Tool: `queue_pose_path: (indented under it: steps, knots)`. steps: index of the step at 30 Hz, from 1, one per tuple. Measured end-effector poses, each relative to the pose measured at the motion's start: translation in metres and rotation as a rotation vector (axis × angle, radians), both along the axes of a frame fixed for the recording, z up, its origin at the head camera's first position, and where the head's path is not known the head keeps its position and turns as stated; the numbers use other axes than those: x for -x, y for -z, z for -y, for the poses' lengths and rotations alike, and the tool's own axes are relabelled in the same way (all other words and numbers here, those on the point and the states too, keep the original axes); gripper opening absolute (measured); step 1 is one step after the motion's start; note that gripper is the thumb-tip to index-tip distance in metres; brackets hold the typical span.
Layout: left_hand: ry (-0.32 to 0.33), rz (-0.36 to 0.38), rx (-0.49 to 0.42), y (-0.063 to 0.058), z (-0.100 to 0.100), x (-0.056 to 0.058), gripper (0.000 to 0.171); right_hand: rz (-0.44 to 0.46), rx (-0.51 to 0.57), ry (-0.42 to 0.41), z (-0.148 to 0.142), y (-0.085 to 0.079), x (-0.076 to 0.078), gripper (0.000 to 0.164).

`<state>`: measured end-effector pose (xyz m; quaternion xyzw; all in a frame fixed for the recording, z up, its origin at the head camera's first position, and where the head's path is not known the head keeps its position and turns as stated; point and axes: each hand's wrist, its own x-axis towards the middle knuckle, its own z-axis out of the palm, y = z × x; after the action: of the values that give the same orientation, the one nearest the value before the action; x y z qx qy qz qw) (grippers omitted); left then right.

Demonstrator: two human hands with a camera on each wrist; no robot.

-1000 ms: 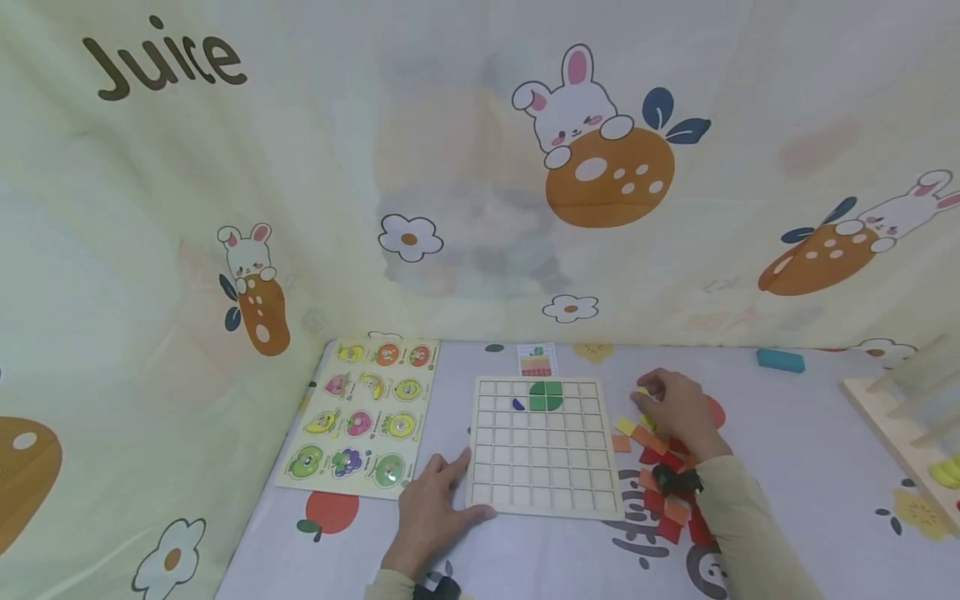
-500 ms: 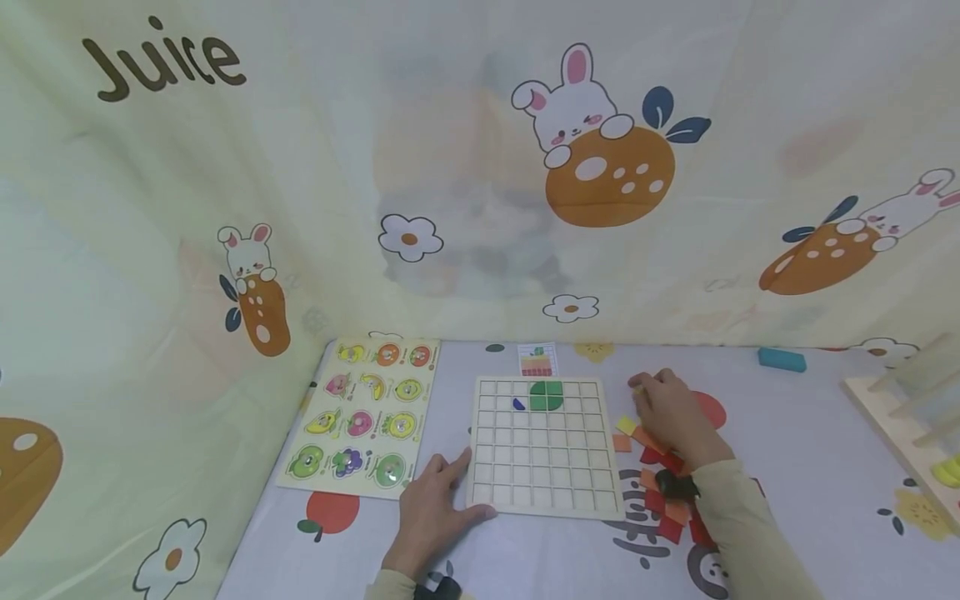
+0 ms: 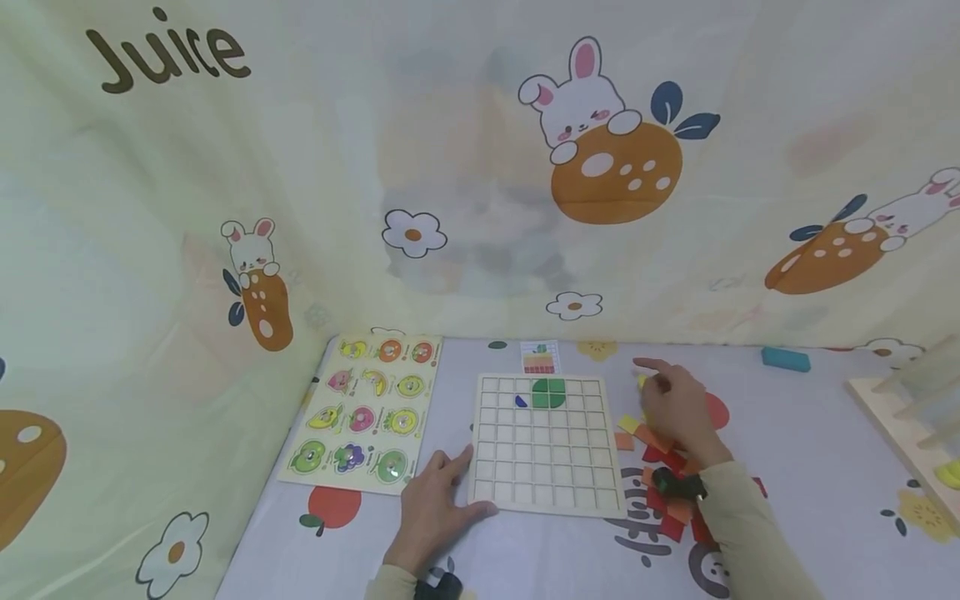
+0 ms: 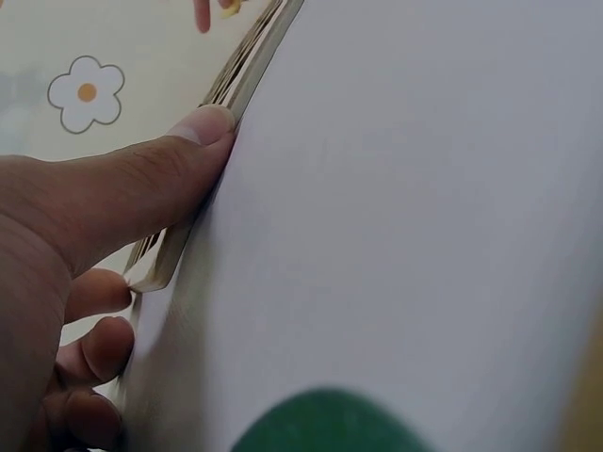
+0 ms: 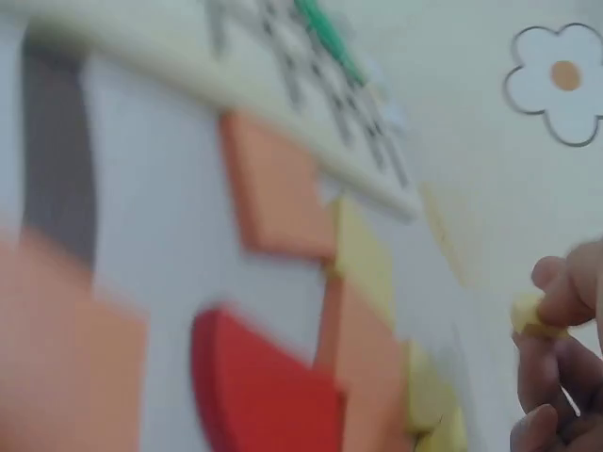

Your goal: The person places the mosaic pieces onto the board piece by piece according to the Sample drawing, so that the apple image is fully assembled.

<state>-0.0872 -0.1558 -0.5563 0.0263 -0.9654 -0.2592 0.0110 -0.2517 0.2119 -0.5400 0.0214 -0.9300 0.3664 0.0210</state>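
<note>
My left hand [image 3: 433, 506] lies at the near left corner of a pale wooden grid board [image 3: 547, 467]. Its thumb [image 4: 155, 179] presses along the front edge, while the index finger touches the left side. Green rounded pieces [image 3: 548, 393] and a small blue piece [image 3: 521, 401] sit in the board's far rows. Right of the board, my right hand [image 3: 678, 408] pinches a small yellow piece [image 5: 535, 315], its index finger pointing toward the far left. Under and near that hand lies a loose pile of red pieces [image 5: 268, 386], orange pieces [image 5: 278, 188] and yellow pieces [image 5: 363, 259].
A small pattern card [image 3: 540, 357] lies behind the board. To the left is a fruit puzzle board [image 3: 360, 408]. A teal block [image 3: 786, 359] rests at the back right, and a wooden rack with pegs [image 3: 892, 417] stands at the right edge. A printed curtain [image 3: 480, 167] hangs behind the table.
My right hand has drawn slightly right, and its index finger has straightened out from the yellow piece. The left hand keeps its place at the board's corner. The head view has shifted a little.
</note>
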Motion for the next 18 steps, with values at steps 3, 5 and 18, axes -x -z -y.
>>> queue_pose_path:
  steps: [3,5,18]
  knots:
    - [-0.002,0.001,0.005,0.000,0.000,0.000,0.096,0.120,0.121,0.058,0.006,-0.008,-0.002,0.044]
    - [-0.003,0.002,0.007,0.000,0.000,0.000,0.096,0.203,0.182,0.080,0.011,-0.012,-0.003,0.043]
    - [-0.004,0.001,0.027,0.000,-0.001,0.000,0.096,0.221,0.339,0.170,0.047,-0.017,-0.006,0.040]
